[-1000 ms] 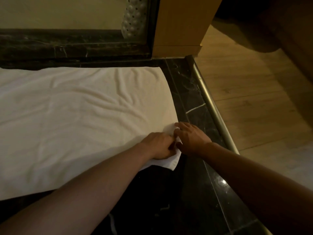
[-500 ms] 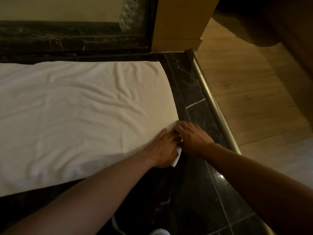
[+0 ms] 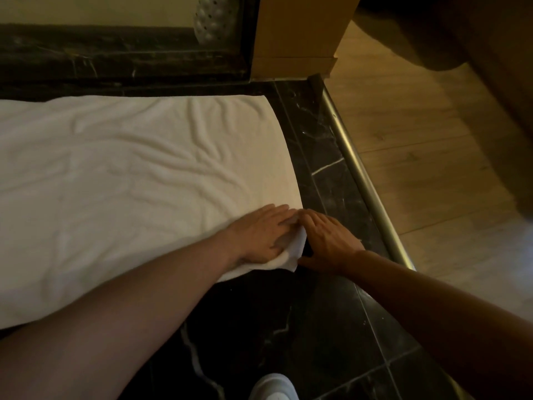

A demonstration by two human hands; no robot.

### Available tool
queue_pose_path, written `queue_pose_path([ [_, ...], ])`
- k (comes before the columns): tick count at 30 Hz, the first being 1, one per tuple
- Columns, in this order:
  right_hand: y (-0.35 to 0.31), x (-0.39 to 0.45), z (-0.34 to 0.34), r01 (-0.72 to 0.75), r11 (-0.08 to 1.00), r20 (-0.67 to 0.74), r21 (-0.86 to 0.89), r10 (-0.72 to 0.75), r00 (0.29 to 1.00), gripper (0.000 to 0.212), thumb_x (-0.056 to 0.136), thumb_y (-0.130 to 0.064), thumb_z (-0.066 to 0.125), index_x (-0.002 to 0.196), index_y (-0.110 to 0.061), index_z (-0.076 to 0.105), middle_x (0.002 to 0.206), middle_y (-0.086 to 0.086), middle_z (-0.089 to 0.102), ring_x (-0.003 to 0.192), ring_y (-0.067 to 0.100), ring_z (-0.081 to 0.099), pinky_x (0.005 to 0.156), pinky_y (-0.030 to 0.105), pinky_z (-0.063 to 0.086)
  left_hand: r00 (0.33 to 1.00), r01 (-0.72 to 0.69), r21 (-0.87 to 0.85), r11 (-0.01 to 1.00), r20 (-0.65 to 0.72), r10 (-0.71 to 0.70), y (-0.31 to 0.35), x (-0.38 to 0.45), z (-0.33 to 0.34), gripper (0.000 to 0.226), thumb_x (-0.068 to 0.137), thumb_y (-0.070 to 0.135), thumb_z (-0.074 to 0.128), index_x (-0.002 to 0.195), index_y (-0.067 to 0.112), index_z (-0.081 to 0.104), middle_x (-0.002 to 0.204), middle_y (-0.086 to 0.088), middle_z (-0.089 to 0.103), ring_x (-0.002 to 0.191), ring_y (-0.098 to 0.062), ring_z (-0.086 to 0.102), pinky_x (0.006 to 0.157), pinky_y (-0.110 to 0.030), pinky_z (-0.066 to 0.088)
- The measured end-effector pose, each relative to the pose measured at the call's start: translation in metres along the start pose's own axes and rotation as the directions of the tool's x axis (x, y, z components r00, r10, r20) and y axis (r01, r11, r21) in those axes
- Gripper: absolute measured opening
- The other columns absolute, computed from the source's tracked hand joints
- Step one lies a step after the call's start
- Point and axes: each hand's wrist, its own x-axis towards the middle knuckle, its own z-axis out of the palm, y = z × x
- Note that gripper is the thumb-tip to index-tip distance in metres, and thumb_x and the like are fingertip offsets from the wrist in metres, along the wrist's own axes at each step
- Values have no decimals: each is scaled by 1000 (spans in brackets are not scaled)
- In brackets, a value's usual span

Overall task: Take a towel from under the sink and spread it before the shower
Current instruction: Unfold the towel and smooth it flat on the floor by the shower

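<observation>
A white towel [image 3: 129,183] lies spread on the black marble floor [image 3: 288,327], its far edge along the dark marble shower curb [image 3: 115,59]. Wrinkles run across its middle. My left hand [image 3: 259,235] lies flat with straight fingers on the towel's near right corner. My right hand [image 3: 326,238] rests flat beside it at the towel's right edge, its fingertips touching the cloth and its palm on the floor. The corner of the towel bunches a little between the two hands.
A brass threshold strip [image 3: 360,174] divides the marble from the wooden floor [image 3: 432,154] on the right. A wooden cabinet corner [image 3: 297,33] stands at the back. A white dotted object [image 3: 213,18] sits behind the curb. My white shoe [image 3: 274,388] shows at the bottom.
My left hand has gone from curled on the towel corner to flat with fingers stretched out over it. My right hand has flattened at the edge. The view has shifted slightly.
</observation>
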Motion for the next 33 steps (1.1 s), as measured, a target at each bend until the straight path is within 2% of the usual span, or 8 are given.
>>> queue_pose_path([
  [7,-9,2,-1,69,995,58,-67,-65,996,73,84,-55,64,145,-26,38,163,6,15,149,24,14,119,40,13,988,146,253,956,-81,-129,25,-11,34,75,97,56,19,151,13,-11,161,-15,-9,147,-37,-11,115,-56,2],
  [12,-18,2,-9,59,998,23,21,-59,998,55,94,-50,50,142,-25,42,164,5,12,149,23,13,118,36,11,989,132,212,968,-86,-116,21,-16,30,75,88,50,-8,152,12,-7,161,-16,-8,146,-36,-14,116,-54,1],
  [16,-26,8,-7,18,999,-38,43,-16,999,44,98,-53,43,134,-31,54,160,3,25,147,21,21,118,38,15,984,175,235,956,-77,-162,25,-15,35,72,97,50,16,153,14,-10,159,-18,-17,144,-38,-21,113,-59,-4],
  [18,-27,12,-8,8,1000,-88,0,-8,996,41,99,-44,46,135,-28,54,159,4,30,146,23,24,118,39,18,980,199,240,950,-42,-194,34,-10,33,74,97,54,15,151,14,-16,157,-18,-23,142,-39,-25,112,-61,-7],
  [21,-21,17,-10,-9,1000,-81,-15,8,997,54,94,-36,56,144,-23,41,158,5,30,145,23,26,117,38,20,975,222,171,960,-45,-218,34,-6,31,83,91,66,5,149,13,-21,157,-16,-22,143,-36,-25,113,-59,-6],
  [24,-16,19,-8,-13,1000,-15,21,13,1000,73,89,-38,64,150,-26,27,160,3,25,145,23,25,117,38,21,969,240,124,963,-97,-229,26,-8,33,95,86,75,10,153,10,-9,161,-14,-5,147,-31,-12,116,-53,-3],
  [28,0,20,-7,8,1000,61,-29,-7,998,99,82,-60,65,156,-27,9,164,0,9,149,21,13,118,37,13,970,238,136,962,-91,-228,17,-13,33,106,82,83,20,154,5,8,161,-16,11,148,-32,3,118,-51,5],
  [33,19,15,-1,63,990,199,-129,-37,979,123,69,-84,56,154,-31,-17,160,-5,-24,146,14,-17,114,35,-10,975,215,110,970,-87,-206,20,-20,38,119,74,90,13,153,2,0,161,-18,-4,148,-32,-7,117,-52,1],
])
